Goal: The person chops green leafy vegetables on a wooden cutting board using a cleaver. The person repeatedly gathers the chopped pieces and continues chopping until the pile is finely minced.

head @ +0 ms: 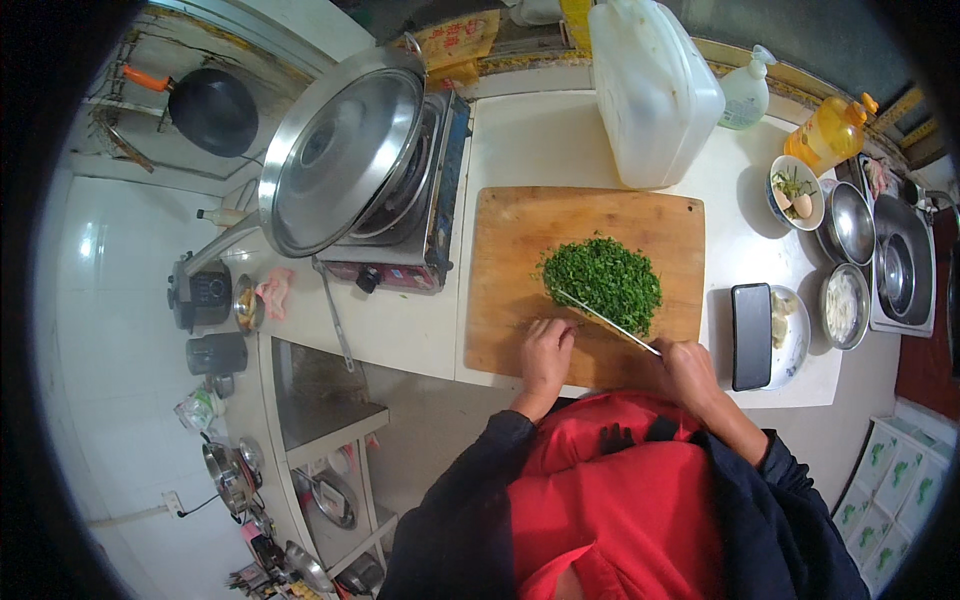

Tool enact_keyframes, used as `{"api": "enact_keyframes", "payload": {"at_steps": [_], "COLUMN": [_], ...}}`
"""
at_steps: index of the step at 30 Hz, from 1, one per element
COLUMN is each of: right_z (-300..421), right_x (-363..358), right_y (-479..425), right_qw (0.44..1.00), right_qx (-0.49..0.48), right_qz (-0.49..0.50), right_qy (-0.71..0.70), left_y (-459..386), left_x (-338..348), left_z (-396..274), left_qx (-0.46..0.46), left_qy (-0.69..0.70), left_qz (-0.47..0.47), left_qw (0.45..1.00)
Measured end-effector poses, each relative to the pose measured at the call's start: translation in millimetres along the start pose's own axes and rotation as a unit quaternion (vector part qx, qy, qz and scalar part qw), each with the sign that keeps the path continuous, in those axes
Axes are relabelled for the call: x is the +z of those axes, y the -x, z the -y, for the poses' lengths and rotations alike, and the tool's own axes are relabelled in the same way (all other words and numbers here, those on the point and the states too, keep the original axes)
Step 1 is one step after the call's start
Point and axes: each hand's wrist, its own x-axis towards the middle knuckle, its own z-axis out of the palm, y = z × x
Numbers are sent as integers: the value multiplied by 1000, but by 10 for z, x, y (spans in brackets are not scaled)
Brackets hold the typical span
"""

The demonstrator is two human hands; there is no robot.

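A pile of finely chopped green herbs lies on a wooden cutting board. My right hand grips a knife by its handle at the pile's near right side. The blade, seen nearly edge-on, slants up and left across the near edge of the greens. Near the board's front edge, left of the blade, my left hand rests with its fingers curled. Whether its fingertips pinch something small cannot be told.
Left stands a gas stove with a large lidded steel pan. Behind the board is a white plastic jug. To the right are a black phone over a plate, a bowl with eggshells, steel bowls and a sink.
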Motion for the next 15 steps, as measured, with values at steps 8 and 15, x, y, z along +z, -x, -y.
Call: {"api": "enact_keyframes", "payload": {"at_steps": [8, 15], "right_z": [14, 67], "right_x": [35, 29], "right_y": [47, 43], "right_qw": [1000, 999], "right_qx": [-16, -9], "right_qz": [2, 22], "right_qy": [25, 40], "left_y": [202, 91], "left_x": [-99, -40], "left_z": [39, 6], "left_qx": [-48, 45], "left_qy": [83, -7], "left_qz": [-19, -17], "left_qw": [995, 999]}}
